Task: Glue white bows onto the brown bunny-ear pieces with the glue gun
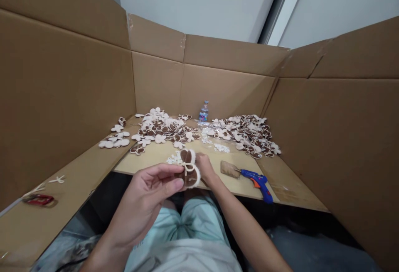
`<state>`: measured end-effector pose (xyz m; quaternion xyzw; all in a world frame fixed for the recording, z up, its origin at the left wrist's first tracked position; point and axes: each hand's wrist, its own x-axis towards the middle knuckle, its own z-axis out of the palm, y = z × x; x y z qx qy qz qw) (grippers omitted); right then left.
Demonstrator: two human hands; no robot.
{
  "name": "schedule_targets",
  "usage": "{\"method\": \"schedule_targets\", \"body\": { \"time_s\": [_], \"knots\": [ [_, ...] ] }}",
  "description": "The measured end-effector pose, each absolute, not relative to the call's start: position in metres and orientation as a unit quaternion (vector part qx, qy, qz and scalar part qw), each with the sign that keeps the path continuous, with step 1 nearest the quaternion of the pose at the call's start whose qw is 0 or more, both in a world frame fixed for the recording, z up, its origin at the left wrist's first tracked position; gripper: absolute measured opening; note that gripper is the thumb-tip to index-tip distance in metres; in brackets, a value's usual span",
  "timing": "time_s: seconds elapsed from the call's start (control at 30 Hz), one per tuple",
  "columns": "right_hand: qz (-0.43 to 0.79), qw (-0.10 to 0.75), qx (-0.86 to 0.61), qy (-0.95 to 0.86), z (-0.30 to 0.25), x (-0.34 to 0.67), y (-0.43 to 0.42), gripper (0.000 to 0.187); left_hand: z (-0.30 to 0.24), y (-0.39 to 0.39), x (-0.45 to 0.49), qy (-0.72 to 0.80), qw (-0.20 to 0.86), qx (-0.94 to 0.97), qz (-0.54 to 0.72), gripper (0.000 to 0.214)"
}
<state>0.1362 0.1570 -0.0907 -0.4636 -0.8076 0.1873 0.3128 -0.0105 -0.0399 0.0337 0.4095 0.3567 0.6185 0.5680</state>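
Observation:
My left hand (158, 187) pinches a small felt bunny-shaped ornament (190, 176) between thumb and fingers. The ornament has brown faces, fluffy white edges and a cream string bow across its narrow middle; it is held upright above the board's front edge. Just behind and to the right of it is my right hand (204, 167), its fingers curled. The ornament partly covers those fingertips, so what they hold, if anything, is hidden. Small white cut pieces (173, 158) lie on the board near both hands. To the right rests a blue glue gun (257, 181), its nozzle at a brownish block (230, 169).
Piles of similar ornaments lie at the back left (162, 126) and back right (249, 133). Between them stands a plastic bottle (203, 112), with more white pieces (221, 148) in front. Red snips (39, 199) and cord scraps (57, 179) lie left. Cardboard walls (218, 85) surround the board.

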Motion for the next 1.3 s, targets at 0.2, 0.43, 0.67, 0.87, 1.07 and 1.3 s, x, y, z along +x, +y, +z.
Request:
{"method": "schedule_targets", "body": {
  "time_s": [0.2, 0.43, 0.67, 0.87, 1.07, 1.3],
  "knots": [
    [0.26, 0.518, -0.432, -0.691, -0.077, 0.143, 0.131, 0.018, 0.024, -0.036, -0.015, 0.38, 0.482, 0.447, 0.651, 0.018],
    [0.396, 0.673, -0.309, -0.543, -0.028, 0.157, 0.054, 0.029, 0.019, -0.028, -0.011, 0.431, 0.31, 0.518, 0.671, 0.014],
    [0.405, 0.696, -0.273, -0.527, -0.002, 0.158, 0.001, 0.021, 0.022, -0.03, 0.002, 0.443, 0.212, 0.557, 0.67, 0.019],
    [0.359, 0.719, -0.239, -0.546, 0.003, 0.156, -0.012, 0.02, 0.022, -0.033, 0.003, 0.44, 0.201, 0.557, 0.675, 0.022],
    [0.364, 0.713, -0.214, -0.56, 0.005, 0.162, -0.017, 0.019, 0.022, -0.033, 0.003, 0.442, 0.204, 0.553, 0.676, 0.021],
    [0.294, 0.723, -0.218, -0.586, 0.003, 0.16, -0.026, 0.024, 0.024, -0.041, 0.005, 0.453, 0.205, 0.545, 0.675, 0.021]
  ]
}}
